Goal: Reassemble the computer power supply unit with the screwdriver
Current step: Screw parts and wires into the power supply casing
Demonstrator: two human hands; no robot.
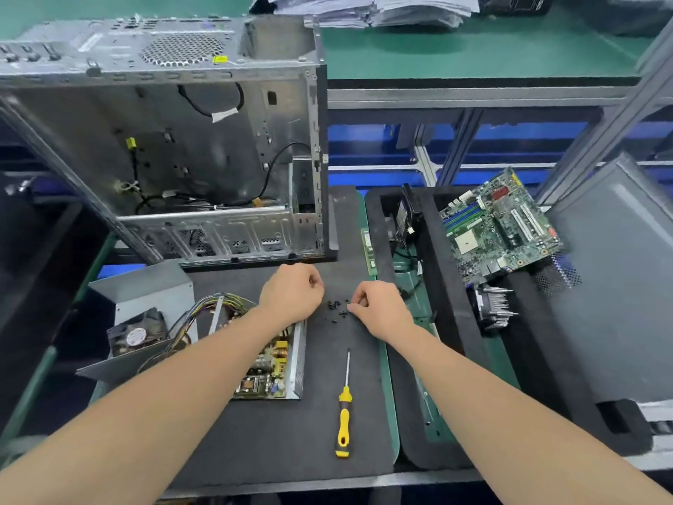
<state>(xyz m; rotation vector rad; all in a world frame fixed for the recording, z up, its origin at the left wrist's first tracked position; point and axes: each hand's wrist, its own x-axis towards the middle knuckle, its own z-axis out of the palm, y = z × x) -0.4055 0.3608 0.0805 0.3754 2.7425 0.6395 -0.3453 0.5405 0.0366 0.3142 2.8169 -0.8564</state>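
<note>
The opened power supply (271, 366) lies on the black mat (291, 431), its yellow-green circuit board and bundled wires exposed, partly hidden under my left forearm. Its grey metal cover with the fan (142, 315) stands tilted to the left. A small heap of black screws (337, 309) sits between my hands. My left hand (293, 293) hovers with curled fingers just left of the heap; what it holds is hidden. My right hand (378, 308) pinches at a screw on the heap's right edge. The yellow-handled screwdriver (344, 413) lies untouched, tip pointing away from me.
An empty grey computer case (164, 140) stands open behind the mat. To the right a black tray (429, 231) carries a motherboard (499, 227) and a heatsink (491, 308). A RAM stick (368, 249) lies at the mat's right edge. A dark side panel (612, 286) leans far right.
</note>
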